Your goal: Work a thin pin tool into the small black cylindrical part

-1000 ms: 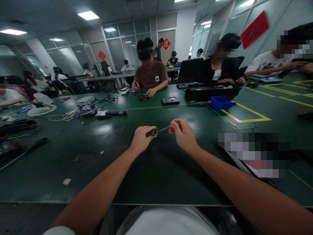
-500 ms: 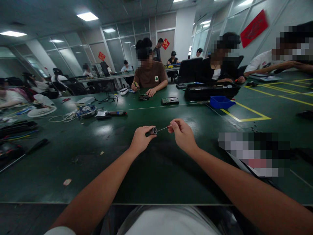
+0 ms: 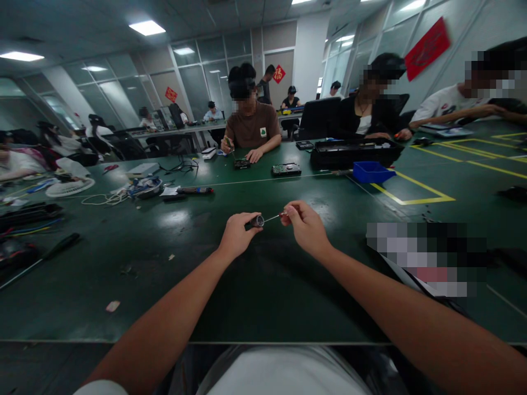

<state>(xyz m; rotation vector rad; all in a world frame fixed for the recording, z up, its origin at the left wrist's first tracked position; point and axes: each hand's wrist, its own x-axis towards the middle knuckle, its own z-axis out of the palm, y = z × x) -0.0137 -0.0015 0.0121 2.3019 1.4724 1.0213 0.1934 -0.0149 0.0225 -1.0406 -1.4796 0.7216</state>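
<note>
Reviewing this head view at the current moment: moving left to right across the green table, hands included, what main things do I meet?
Long screwdriver → pale scrap → left hand → tube → thin tool → right hand → blue tray.

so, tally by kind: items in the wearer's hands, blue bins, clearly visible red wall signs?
Dark cylinder, left hand: 1
Thin tool, right hand: 1
Blue bin: 1
Red signs: 3
Total: 6
</note>
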